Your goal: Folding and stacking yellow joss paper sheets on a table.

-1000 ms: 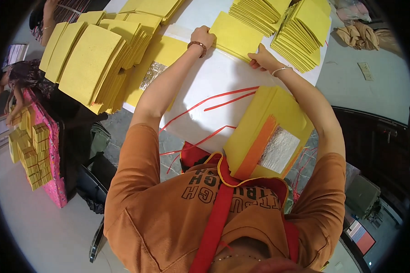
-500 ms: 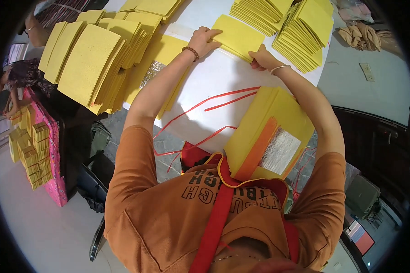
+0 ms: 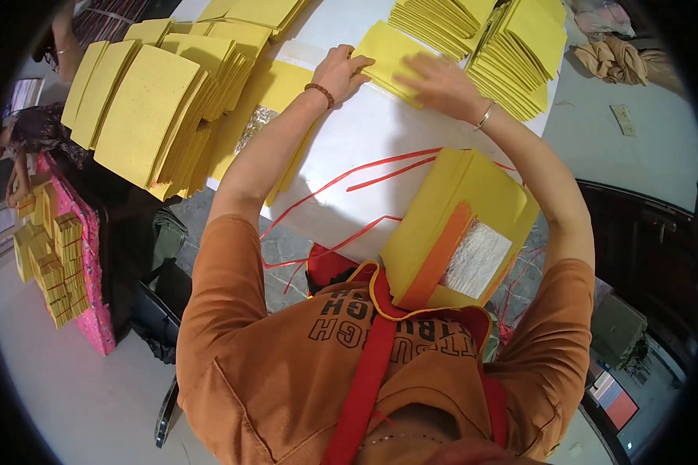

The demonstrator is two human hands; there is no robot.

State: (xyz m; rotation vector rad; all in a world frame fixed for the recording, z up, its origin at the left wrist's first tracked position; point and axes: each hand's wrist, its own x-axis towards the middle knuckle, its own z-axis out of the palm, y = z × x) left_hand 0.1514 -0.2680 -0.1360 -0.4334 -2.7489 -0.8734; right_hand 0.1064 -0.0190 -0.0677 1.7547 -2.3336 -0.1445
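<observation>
Both hands, left [image 3: 340, 71] and right [image 3: 434, 84], press a yellow paper sheet [image 3: 389, 56].

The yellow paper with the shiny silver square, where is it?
In the head view, the yellow paper stack with the silver square lies low on the white table, near the person's chest, beside the red strings.

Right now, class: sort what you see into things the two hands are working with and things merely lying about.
In use:
left hand
right hand
yellow paper sheet
white table

Lying about:
red strings
near stack with foil square
beige cloth
pink box
</observation>
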